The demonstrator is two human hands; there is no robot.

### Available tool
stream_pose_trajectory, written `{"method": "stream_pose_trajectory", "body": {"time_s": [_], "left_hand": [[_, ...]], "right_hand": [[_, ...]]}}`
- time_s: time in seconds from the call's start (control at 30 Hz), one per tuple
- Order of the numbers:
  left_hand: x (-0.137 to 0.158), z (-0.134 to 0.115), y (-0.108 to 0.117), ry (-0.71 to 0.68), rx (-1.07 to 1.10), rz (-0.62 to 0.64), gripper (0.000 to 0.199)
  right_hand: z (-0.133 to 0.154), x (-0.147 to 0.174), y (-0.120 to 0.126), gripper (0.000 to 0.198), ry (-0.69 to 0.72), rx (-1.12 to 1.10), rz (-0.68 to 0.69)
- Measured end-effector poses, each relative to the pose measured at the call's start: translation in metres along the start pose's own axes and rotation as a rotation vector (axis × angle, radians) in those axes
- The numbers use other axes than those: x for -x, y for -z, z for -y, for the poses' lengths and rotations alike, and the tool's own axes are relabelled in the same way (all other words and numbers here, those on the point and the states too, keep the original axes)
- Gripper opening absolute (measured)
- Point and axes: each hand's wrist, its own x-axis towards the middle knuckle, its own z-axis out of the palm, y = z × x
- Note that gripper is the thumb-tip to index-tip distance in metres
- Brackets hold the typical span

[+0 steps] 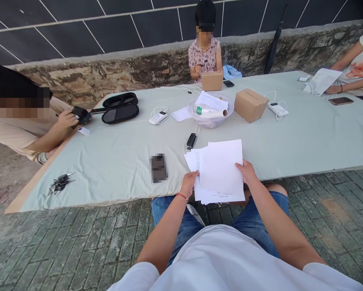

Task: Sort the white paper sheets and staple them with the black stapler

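Several loose sheets of paper [220, 165] are held between my two hands over the table's near edge. My left hand [188, 184], with a red string at the wrist, grips the left side of the sheets. My right hand [246, 171] pinches the top sheet at its right edge. The sheets are fanned unevenly, with print showing on some at the left and bottom. Just beyond them on the cloth lies a black stapler [191, 140]. A blurred dark object [159, 168] rests to the left of my left hand.
On the cloth-covered table [115, 161] stand a plastic basin [210, 121] with papers and a roll, cardboard boxes [250, 106] [212, 81], an open black case [120, 113], white devices with cables [159, 117] and keys [60, 184]. People sit at the left, far and right sides.
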Motion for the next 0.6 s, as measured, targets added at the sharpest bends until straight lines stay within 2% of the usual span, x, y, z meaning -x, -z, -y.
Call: {"method": "stream_pose_trajectory", "body": {"time_s": [0.1,0.23,0.47,0.6], "left_hand": [[-0.003,0.003,0.001,-0.031,-0.044,-0.013,0.033],[-0.007,0.007,0.001,-0.002,-0.038,-0.055,0.029],[-0.01,0.008,-0.001,-0.02,-0.053,-0.113,0.025],[-0.01,0.009,-0.001,-0.02,-0.106,-0.13,0.029]], "right_hand": [[0.001,0.001,-0.004,0.037,-0.024,-0.056,0.01],[0.002,0.003,-0.008,0.035,-0.038,-0.041,0.001],[0.001,0.006,0.009,0.04,-0.069,0.155,0.037],[0.002,0.015,0.012,0.038,-0.078,0.158,0.097]]}}
